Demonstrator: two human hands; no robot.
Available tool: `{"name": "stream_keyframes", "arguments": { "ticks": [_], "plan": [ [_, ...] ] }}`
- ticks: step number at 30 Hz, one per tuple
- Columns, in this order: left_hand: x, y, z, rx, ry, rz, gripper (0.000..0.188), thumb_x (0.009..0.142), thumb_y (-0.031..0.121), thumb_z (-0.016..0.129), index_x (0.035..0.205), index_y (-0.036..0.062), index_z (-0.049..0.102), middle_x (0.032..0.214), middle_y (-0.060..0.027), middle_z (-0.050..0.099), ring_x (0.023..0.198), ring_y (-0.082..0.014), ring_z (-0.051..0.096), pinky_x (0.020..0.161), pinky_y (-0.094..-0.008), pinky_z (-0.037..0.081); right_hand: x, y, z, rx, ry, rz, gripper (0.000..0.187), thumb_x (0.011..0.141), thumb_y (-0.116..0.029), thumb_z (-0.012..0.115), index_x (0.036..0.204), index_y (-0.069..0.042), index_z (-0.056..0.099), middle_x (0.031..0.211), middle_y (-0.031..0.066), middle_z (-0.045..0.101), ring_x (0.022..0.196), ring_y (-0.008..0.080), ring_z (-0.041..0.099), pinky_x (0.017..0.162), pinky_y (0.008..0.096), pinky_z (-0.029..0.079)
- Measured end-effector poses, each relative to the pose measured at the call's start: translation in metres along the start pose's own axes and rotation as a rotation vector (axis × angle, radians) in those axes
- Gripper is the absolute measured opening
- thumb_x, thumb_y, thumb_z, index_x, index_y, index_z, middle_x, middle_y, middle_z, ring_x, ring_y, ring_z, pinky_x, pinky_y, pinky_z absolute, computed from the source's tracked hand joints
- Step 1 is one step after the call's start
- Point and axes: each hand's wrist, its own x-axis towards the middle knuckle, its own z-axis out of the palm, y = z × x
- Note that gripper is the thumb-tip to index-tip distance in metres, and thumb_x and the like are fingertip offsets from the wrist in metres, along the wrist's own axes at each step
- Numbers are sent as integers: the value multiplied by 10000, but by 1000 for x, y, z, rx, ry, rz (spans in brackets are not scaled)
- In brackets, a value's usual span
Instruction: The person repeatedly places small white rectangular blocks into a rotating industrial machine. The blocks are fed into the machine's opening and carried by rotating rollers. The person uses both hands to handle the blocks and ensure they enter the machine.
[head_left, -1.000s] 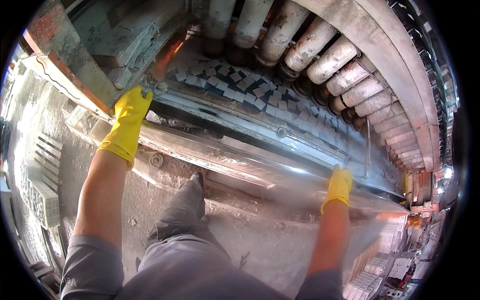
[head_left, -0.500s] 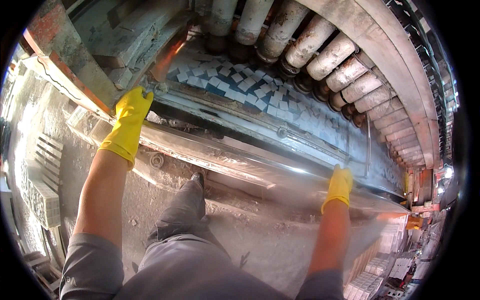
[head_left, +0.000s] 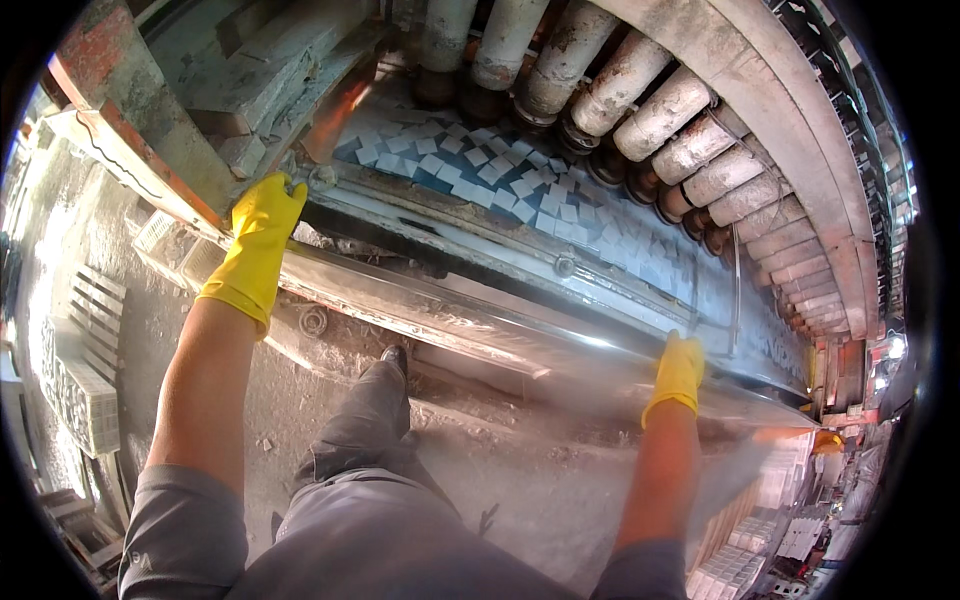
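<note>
While I look down, my left hand [head_left: 262,232] in a yellow glove holds the left end of the long shiny metal rail [head_left: 480,325]. My right hand [head_left: 678,368] grips its near edge farther right. Small blue and white tiles [head_left: 520,185] lie just behind the rail.

Wears long yellow rubber gloves on the left hand [head_left: 262,232] and the right hand [head_left: 679,368], cuffs reaching past the wrists. Has grey short sleeves [head_left: 185,530], grey trousers [head_left: 365,470] and a dark shoe [head_left: 394,358].
</note>
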Motion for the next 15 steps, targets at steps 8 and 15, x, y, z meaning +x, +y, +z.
{"name": "stream_keyframes", "arguments": {
  "ticks": [8,15],
  "plan": [
    [30,16,7,15,-27,-14,432,905,448,688,1146,91,730,1109,-141,757,1049,-360,708,893,-442,545,50,-7,16,-62,59,-22,558,907,-425,566,1215,30,670,1162,281,716,985,420,732,874,503,551],
    [56,37,12,23,-22,-8,440,903,450,688,1152,89,728,1119,-152,752,1064,-368,701,900,-444,541,80,-31,19,-12,21,23,557,914,-430,568,1227,19,672,1155,266,726,994,409,735,894,495,547]
  ]
}}
